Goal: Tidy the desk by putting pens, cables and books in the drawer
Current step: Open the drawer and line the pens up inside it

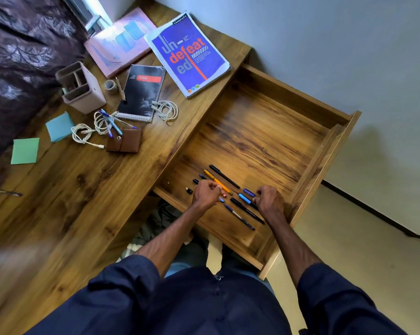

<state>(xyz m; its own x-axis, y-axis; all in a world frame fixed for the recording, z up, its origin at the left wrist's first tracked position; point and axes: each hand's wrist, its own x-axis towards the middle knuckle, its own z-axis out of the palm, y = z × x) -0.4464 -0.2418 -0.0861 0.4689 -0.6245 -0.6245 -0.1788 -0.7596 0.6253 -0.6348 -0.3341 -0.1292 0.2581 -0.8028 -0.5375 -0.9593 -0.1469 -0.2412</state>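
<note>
Wooden drawer [271, 131] holds slim pens [242, 209] side by side, mostly dark.

wooden desk [83, 189] against a grey wall [325, 44], pale floor [349, 238].

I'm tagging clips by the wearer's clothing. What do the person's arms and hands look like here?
Both arms wear dark navy sleeves pushed up near the elbows, leaving the forearms bare. The left hand and right hand are bare: no gloves, rings, watch or bands visible. The sleeves match a dark navy buttoned shirt.
</note>
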